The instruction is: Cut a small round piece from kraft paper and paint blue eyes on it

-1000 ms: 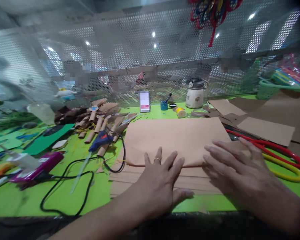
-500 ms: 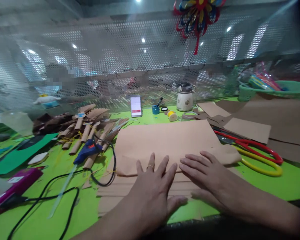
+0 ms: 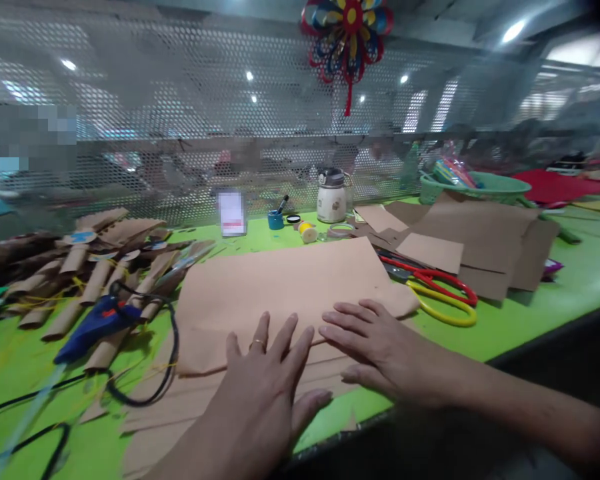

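A folded sheet of brown kraft paper (image 3: 280,280) lies in front of me, its near edge curved over. My left hand (image 3: 267,380), with a ring on one finger, rests on that near edge with its fingers spread. Beside it my right hand (image 3: 375,347) lies flat on the paper's near right part, fingers stretched out. More brown paper layers (image 3: 175,413) show beneath the folded sheet. Scissors with red and yellow handles (image 3: 443,297) lie just right of the paper, their blades partly hidden.
At left are rolled brown paper tubes (image 3: 97,280) and a blue glue gun (image 3: 97,327) with a looping black cord. A phone (image 3: 233,213), blue pot (image 3: 275,220), yellow thread spool (image 3: 308,232) and white flask (image 3: 332,199) stand behind. Brown sheets (image 3: 485,233) and a green basket (image 3: 500,187) are at right.
My view has turned to the right, so everything sits further left in the picture. Both hands still lie on the paper, in nearly the same spots.
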`<state>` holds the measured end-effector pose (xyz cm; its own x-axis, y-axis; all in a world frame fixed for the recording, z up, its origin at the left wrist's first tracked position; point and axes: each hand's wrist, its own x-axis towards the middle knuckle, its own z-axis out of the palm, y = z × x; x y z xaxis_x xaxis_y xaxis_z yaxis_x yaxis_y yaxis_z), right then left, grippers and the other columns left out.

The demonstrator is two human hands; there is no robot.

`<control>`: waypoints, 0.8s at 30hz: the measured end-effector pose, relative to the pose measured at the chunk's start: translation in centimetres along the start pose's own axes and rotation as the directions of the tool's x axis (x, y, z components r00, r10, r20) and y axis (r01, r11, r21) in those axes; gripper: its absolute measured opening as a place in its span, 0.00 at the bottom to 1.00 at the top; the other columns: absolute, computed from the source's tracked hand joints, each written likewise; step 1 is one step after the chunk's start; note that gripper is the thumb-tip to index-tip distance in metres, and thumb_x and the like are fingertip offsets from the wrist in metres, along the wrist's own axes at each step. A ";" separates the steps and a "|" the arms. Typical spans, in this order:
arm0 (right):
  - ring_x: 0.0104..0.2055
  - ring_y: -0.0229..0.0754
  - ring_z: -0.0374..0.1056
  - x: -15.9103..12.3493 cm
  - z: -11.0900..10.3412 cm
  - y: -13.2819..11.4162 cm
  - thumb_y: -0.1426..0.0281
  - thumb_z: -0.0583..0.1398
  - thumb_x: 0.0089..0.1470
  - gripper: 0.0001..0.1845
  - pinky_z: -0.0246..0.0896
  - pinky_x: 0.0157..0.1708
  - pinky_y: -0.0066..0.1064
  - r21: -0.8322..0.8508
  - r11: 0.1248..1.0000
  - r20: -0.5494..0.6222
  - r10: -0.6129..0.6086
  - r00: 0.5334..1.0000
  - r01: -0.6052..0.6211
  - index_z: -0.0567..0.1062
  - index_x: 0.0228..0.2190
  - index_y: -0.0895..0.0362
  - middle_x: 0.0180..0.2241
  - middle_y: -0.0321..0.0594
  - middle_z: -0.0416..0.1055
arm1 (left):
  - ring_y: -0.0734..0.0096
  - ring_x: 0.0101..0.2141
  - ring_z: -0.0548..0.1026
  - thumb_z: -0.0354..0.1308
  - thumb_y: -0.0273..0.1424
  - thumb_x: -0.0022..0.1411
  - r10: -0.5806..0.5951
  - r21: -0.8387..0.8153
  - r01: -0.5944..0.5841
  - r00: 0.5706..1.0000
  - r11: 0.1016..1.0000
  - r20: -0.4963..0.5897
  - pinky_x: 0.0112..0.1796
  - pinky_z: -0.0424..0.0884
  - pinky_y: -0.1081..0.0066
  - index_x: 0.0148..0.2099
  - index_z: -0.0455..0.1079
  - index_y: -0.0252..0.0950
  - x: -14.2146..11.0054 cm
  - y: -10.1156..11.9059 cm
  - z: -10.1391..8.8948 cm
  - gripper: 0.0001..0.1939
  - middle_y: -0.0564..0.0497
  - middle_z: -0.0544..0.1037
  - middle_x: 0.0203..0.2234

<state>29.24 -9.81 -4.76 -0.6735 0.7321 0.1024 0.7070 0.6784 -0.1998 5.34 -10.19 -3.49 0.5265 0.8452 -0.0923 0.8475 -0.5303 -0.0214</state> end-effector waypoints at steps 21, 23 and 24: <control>0.70 0.54 0.48 0.2 -0.8 0.0 0.52 0.49 0.66 0.34 0.38 0.65 0.61 0.034 0.995 0.043 -0.092 0.995 0.090 0.59 0.66 0.56 0.67 0.48 0.56 | 0.25 0.62 0.57 0.40 0.55 0.68 0.058 0.116 -0.052 0.997 0.992 -0.047 0.54 0.53 0.28 0.68 0.57 0.39 -0.1 0.2 0.1 0.36 0.32 0.57 0.66; 0.70 0.54 0.48 0.5 -0.6 -0.2 0.52 0.49 0.67 0.34 0.38 0.65 0.60 0.057 0.993 0.034 -0.104 0.994 0.102 0.58 0.66 0.57 0.67 0.49 0.57 | 0.24 0.62 0.57 0.40 0.56 0.67 0.068 0.108 -0.063 0.997 0.992 -0.038 0.55 0.53 0.29 0.69 0.57 0.37 -0.2 0.2 0.1 0.38 0.31 0.57 0.66; 0.70 0.54 0.49 0.5 -0.6 -0.1 0.52 0.49 0.66 0.34 0.39 0.65 0.59 0.063 0.992 0.027 -0.110 0.994 0.108 0.59 0.66 0.57 0.67 0.49 0.57 | 0.24 0.62 0.57 0.40 0.56 0.67 0.068 0.100 -0.064 0.997 0.993 -0.033 0.55 0.54 0.29 0.69 0.57 0.37 -0.2 0.2 0.1 0.38 0.31 0.57 0.66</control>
<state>28.93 -9.48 -4.14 -0.7526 0.6512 0.0976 0.6151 0.7482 -0.2487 5.42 -10.46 -3.62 0.5844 0.8091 -0.0609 0.8012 -0.5873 -0.1148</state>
